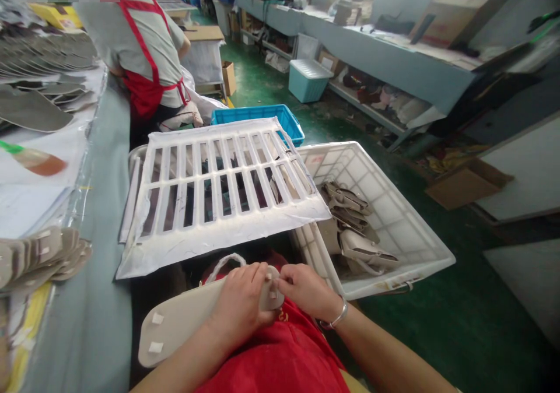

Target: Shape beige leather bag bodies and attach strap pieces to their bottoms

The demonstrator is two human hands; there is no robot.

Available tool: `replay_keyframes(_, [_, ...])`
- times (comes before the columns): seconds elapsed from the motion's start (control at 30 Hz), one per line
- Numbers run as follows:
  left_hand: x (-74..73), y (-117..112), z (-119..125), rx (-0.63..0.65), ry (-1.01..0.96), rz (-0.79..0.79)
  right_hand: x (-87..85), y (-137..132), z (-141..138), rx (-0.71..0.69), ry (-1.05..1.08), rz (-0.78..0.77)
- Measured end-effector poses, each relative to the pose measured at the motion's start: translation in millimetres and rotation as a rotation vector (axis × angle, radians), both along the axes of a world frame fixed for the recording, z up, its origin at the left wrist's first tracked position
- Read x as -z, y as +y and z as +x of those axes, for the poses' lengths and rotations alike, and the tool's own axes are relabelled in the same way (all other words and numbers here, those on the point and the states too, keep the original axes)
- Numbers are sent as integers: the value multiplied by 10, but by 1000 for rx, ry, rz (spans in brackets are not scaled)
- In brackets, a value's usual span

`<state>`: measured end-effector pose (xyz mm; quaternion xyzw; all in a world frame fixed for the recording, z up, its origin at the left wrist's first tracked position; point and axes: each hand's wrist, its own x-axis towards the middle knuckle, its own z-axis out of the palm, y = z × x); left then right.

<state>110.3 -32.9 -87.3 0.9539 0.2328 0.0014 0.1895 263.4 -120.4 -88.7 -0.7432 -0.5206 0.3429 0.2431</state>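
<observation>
A long beige panel with rounded ends [184, 317] lies across my lap over a red apron [271, 358]. White tabs [157, 318] stick to its left end, and small pale tabs sit at its right end. Wrapped over the panel near the right end is my left hand [240, 297], gripping it. My right hand [304, 288], with a silver bangle on the wrist, has its fingers pinched at the panel's right tip beside the tabs. What lies between those fingertips is hidden. A white looped cord [225, 260] shows behind the panel.
A white slotted rack [210, 234] stands ahead, beside a white crate [385, 206] holding beige pieces [350, 206]. Stacked beige parts [39, 253] lie on the left bench [94, 235]. A co-worker [144, 49] sits beyond, near a blue crate [262, 113].
</observation>
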Motion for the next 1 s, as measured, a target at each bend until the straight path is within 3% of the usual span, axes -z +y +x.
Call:
replay_keyframes(0.33, [28, -5, -42, 28, -50, 40, -137, 0, 0, -49, -43, -36])
replay_keyframes(1.0, [-6, 24, 30, -25, -45, -40, -106, 101, -13, -81, -207, -90])
